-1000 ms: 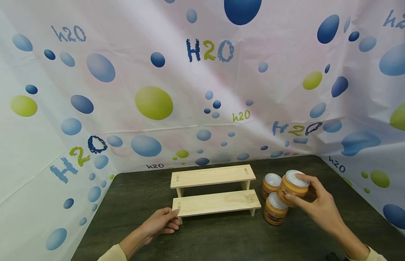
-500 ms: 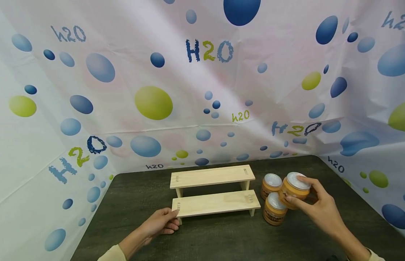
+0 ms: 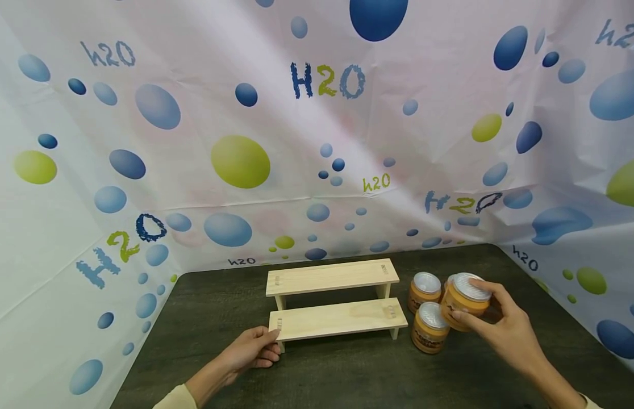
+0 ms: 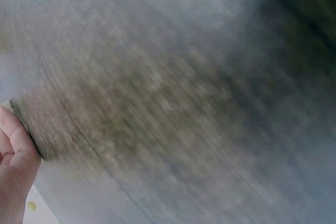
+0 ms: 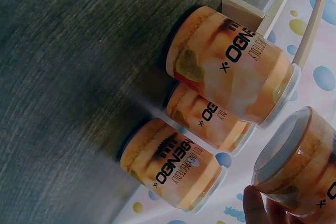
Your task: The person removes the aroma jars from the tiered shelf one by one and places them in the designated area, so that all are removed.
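Note:
In the head view, my right hand (image 3: pixel 506 329) holds an orange jar (image 3: pixel 462 309) with a silvery lid, thumb on its near side and fingers at the lid. The right wrist view shows this held jar (image 5: pixel 299 166) raised apart from three standing jars (image 5: pixel 231 66) of the same print. One standing jar (image 3: pixel 430 329) is nearest me and another (image 3: pixel 424 292) is behind it; the third is mostly hidden by the held one. My left hand (image 3: pixel 253 347) pinches the left end of the front step of a pale wooden two-step rack (image 3: pixel 337 319).
The rack's higher back step (image 3: pixel 332 276) stands behind the front one, left of the jars. A dark wood-grain table (image 3: pixel 317 378) carries everything. A white sheet (image 3: pixel 296 125) printed with bubbles walls off the back and sides.
My right hand has moved the held jar slightly right and down. A bit of the third standing jar now shows behind it. The left hand and rack stay in place.

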A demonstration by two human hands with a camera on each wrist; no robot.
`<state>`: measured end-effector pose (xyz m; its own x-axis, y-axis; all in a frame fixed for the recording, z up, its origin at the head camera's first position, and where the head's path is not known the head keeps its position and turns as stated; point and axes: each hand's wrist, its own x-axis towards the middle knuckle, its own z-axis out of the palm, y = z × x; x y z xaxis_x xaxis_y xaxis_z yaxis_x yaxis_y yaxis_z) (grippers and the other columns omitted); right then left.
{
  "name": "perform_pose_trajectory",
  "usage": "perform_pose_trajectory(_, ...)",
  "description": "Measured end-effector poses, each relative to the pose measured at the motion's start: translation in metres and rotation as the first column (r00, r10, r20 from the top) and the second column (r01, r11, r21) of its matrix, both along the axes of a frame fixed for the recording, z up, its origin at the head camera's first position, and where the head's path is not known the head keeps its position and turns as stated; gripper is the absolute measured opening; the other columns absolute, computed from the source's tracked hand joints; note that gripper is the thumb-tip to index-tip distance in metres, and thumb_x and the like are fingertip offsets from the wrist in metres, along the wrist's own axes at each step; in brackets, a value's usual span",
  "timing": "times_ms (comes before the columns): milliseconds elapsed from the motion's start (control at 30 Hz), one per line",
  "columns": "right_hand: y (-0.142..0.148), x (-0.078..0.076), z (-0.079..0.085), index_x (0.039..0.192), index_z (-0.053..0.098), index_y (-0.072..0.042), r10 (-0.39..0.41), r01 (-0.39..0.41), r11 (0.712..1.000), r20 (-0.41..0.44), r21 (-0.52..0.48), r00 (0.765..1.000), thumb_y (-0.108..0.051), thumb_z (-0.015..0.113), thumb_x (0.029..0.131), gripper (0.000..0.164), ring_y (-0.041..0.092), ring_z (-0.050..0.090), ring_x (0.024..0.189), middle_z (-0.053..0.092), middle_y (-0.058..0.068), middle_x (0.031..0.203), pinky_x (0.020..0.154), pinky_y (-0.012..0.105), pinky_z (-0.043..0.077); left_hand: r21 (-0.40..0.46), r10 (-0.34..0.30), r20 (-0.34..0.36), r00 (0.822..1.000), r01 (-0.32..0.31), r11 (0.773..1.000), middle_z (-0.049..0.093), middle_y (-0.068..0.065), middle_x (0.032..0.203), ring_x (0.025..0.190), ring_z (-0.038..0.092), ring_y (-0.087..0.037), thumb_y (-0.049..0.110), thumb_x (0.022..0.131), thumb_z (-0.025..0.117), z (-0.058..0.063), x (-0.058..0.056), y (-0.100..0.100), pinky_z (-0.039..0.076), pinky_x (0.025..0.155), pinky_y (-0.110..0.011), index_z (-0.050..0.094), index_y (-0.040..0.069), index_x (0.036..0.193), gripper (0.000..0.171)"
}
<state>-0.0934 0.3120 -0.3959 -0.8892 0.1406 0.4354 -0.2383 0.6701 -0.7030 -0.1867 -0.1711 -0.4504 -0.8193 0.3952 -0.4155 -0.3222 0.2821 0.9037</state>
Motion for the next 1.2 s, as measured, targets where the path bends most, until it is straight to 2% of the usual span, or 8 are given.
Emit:
perform_pose_trajectory(233, 0.002, 0.0013, -0.0009, 0.144, 0.044, -0.007, 0.007, -0.007, 1.0, -0.011, -0.016, 1.0, -0.008, 0.081, 0.085, 0.07, -0.014, 0.056, 0.092, 0.057, 0.014, 0.121, 0.068, 0.017, 0.055, -0.001, 0.005, 0.005, 1.0, -0.005, 1.0, 0.065, -0.001, 0.09, 0.077, 0.066, -0.01, 0.046, 0.101, 0.056, -0.0009, 0.0003, -0.0006, 0.057, 0.073, -0.027, 0.057, 0.007, 0.102, 0.039)
perform_pose_trajectory(467, 0.0048, 0.0036, -0.0043, 0.143, 0.045, -0.007, 0.005, -0.005, 1.0, -0.023, -0.01, 1.0, -0.007, 0.081, 0.085, 0.068, -0.013, 0.058, 0.092, 0.052, -0.021, 0.115, 0.069, 0.017, 0.055, 0.009, 0.0, 0.011, 1.0, 0.0, 1.0, 0.066, 0.0, 0.09, 0.077, 0.066, -0.009, 0.046, 0.102, 0.056, -0.0016, -0.0001, -0.0006, 0.057, 0.073, -0.027, 0.057, 0.008, 0.101, 0.038)
perform_pose_trajectory(533, 0.0049, 0.004, -0.0043, 0.143, 0.045, -0.007, 0.002, -0.003, 1.0, -0.022, -0.014, 1.0, -0.007, 0.081, 0.085, 0.068, -0.013, 0.058, 0.091, 0.05, -0.025, 0.114, 0.068, 0.017, 0.055, 0.011, 0.0, 0.012, 1.0, 0.0, 1.0, 0.066, 0.0, 0.09, 0.077, 0.066, -0.009, 0.046, 0.102, 0.056, -0.002, -0.0004, -0.0005, 0.057, 0.073, -0.027, 0.057, 0.008, 0.101, 0.039)
perform_pose_trajectory(667, 0.0052, 0.0042, -0.004, 0.143, 0.045, -0.008, -0.011, 0.011, 1.0, -0.007, -0.01, 1.0, -0.01, 0.081, 0.085, 0.068, -0.014, 0.057, 0.091, 0.049, -0.024, 0.113, 0.067, 0.018, 0.056, 0.012, -0.001, 0.011, 1.0, 0.001, 1.0, 0.066, 0.0, 0.089, 0.077, 0.066, -0.009, 0.046, 0.102, 0.056, -0.0017, -0.0003, -0.0002, 0.057, 0.073, -0.027, 0.057, 0.008, 0.101, 0.039)
perform_pose_trajectory(900, 0.0056, 0.0033, -0.005, 0.143, 0.045, -0.008, -0.006, 0.006, 1.0, 0.001, -0.015, 1.0, -0.01, 0.081, 0.086, 0.068, -0.014, 0.057, 0.091, 0.054, -0.006, 0.116, 0.067, 0.018, 0.056, 0.014, -0.005, 0.009, 1.0, 0.005, 1.0, 0.065, 0.0, 0.089, 0.077, 0.065, -0.009, 0.045, 0.102, 0.055, 0.0002, -0.0006, -0.0001, 0.057, 0.073, -0.026, 0.057, 0.008, 0.1, 0.037)
perform_pose_trajectory(967, 0.0062, 0.0034, -0.0055, 0.143, 0.045, -0.008, -0.005, 0.005, 1.0, -0.003, -0.014, 1.0, -0.009, 0.081, 0.086, 0.068, -0.014, 0.057, 0.091, 0.053, -0.009, 0.117, 0.067, 0.018, 0.056, 0.014, -0.007, 0.01, 1.0, 0.007, 1.0, 0.065, 0.001, 0.089, 0.077, 0.066, -0.009, 0.045, 0.103, 0.055, 0.0003, -0.0008, -0.0002, 0.057, 0.073, -0.026, 0.057, 0.009, 0.1, 0.037)
perform_pose_trajectory(1133, 0.0082, 0.0037, -0.0062, 0.143, 0.045, -0.006, -0.009, 0.008, 1.0, -0.025, -0.01, 1.0, -0.007, 0.081, 0.084, 0.068, -0.014, 0.057, 0.091, 0.049, -0.026, 0.114, 0.068, 0.016, 0.055, 0.015, -0.011, 0.011, 1.0, 0.011, 1.0, 0.065, 0.0, 0.089, 0.077, 0.065, -0.009, 0.045, 0.103, 0.055, 0.0003, -0.0013, -0.0003, 0.057, 0.072, -0.025, 0.057, 0.008, 0.1, 0.037)
perform_pose_trajectory(1200, 0.009, 0.0041, -0.0056, 0.142, 0.046, -0.006, -0.013, 0.012, 1.0, -0.033, -0.011, 0.999, -0.006, 0.082, 0.084, 0.069, -0.014, 0.057, 0.091, 0.049, -0.029, 0.113, 0.067, 0.016, 0.055, 0.014, -0.011, 0.01, 1.0, 0.011, 1.0, 0.065, 0.0, 0.089, 0.077, 0.065, -0.009, 0.045, 0.103, 0.055, 0.0003, -0.0015, -0.0004, 0.057, 0.072, -0.025, 0.057, 0.008, 0.101, 0.037)
